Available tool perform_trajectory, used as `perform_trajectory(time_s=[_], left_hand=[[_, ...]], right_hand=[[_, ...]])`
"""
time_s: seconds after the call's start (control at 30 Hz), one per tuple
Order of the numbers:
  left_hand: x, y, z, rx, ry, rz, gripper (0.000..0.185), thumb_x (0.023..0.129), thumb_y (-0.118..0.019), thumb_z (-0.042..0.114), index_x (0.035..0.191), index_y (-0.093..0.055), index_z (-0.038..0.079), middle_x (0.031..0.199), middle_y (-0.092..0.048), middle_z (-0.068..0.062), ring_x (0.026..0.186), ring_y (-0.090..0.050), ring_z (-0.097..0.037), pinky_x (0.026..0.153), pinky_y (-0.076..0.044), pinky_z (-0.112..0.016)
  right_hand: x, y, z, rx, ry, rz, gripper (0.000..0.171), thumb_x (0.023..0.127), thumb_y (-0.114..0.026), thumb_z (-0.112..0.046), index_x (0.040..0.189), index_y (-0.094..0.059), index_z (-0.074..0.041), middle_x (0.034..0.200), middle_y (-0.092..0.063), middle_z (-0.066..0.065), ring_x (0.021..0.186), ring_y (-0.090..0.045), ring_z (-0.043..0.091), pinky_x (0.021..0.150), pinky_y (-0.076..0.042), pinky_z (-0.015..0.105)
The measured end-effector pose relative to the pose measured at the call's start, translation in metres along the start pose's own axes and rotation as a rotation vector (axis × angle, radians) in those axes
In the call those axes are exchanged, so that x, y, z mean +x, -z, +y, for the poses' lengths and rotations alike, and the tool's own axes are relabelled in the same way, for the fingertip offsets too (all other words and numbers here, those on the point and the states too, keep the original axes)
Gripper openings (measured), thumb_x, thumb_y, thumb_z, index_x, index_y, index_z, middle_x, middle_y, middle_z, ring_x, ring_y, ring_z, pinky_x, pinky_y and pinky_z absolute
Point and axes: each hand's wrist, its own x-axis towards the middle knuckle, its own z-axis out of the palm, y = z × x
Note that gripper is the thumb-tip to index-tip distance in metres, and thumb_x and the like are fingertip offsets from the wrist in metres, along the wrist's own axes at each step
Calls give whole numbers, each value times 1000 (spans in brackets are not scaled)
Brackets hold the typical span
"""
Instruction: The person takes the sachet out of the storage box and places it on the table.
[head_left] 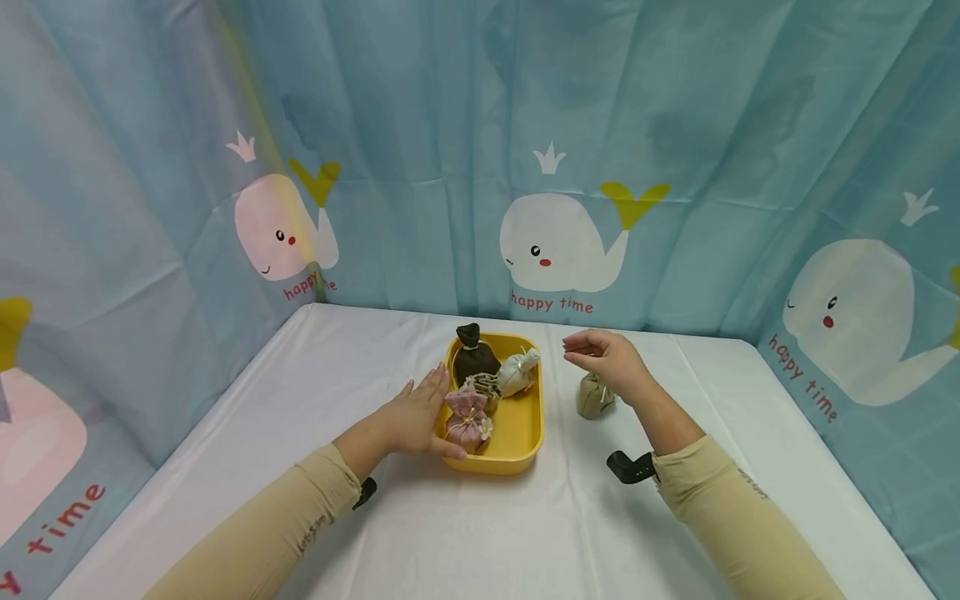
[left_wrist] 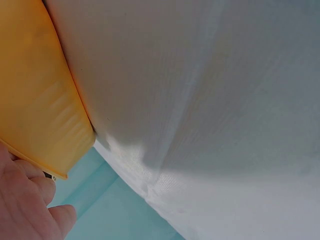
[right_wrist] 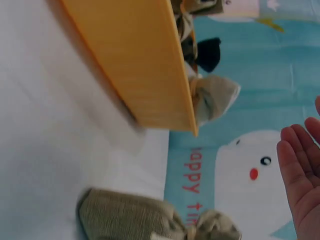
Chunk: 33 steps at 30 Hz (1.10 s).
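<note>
A yellow tray (head_left: 517,433) sits mid-table and holds a dark brown pouch (head_left: 474,356), a white pouch (head_left: 519,372), a pink pouch (head_left: 467,417) and a small beige one (head_left: 486,387). My left hand (head_left: 422,417) rests with straight fingers against the tray's left rim (left_wrist: 35,105). An olive pouch (head_left: 595,396) lies on the cloth right of the tray, also in the right wrist view (right_wrist: 145,217). My right hand (head_left: 603,354) hovers just above it, fingers loosely bent and empty (right_wrist: 300,175).
A white cloth (head_left: 480,533) covers the table. Blue whale-print curtains (head_left: 555,167) close in the back and both sides. The tray's long side (right_wrist: 135,65) runs close to the olive pouch. Wrist cameras (head_left: 632,467) sit on both forearms.
</note>
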Motion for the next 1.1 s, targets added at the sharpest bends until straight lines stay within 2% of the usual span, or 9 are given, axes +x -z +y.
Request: perform_trajectory(time_s=[0.27,0.53,0.77,0.97,1.1], left_hand=[[0,0,0,-21,4,-4,135,51,-40,91,146,2,4,153,7,-11,140,3,-23,110,-8,-47],[-1,1,0,-5,-7,4,135,52,-39,91,146,1,3,152,7,-11,140,3,-23,110,-9,-48],[-2,3,1,-15,-9,4,135,53,-39,91,146,1,3,152,7,-12,140,2,-23,110,-9,-47],[-2,2,0,-17,-10,11,133,55,-43,89,146,1,3,152,6,-12,140,2,-23,110,-9,-48],[-2,2,0,-23,-12,8,131,58,-46,86,146,2,3,153,6,-12,140,1,-23,110,-9,-49]], right_hand=[[6,-28,-21,-46,61,-133,25,86,-65,-17,107,-65,-4,100,-67,6,92,-62,19,82,-51,35],[12,-50,-33,-54,93,-225,17,85,-66,-18,100,-68,-11,96,-67,1,87,-62,14,78,-51,30],[14,-65,-42,-32,82,-332,24,85,-66,-16,106,-67,-5,96,-68,2,89,-63,21,76,-52,32],[16,-74,-47,-9,79,-404,22,83,-67,-13,103,-67,-3,94,-67,4,86,-62,29,69,-52,28],[18,-80,-46,-66,115,-419,21,82,-69,-13,101,-68,-4,92,-68,1,82,-63,19,71,-52,25]])
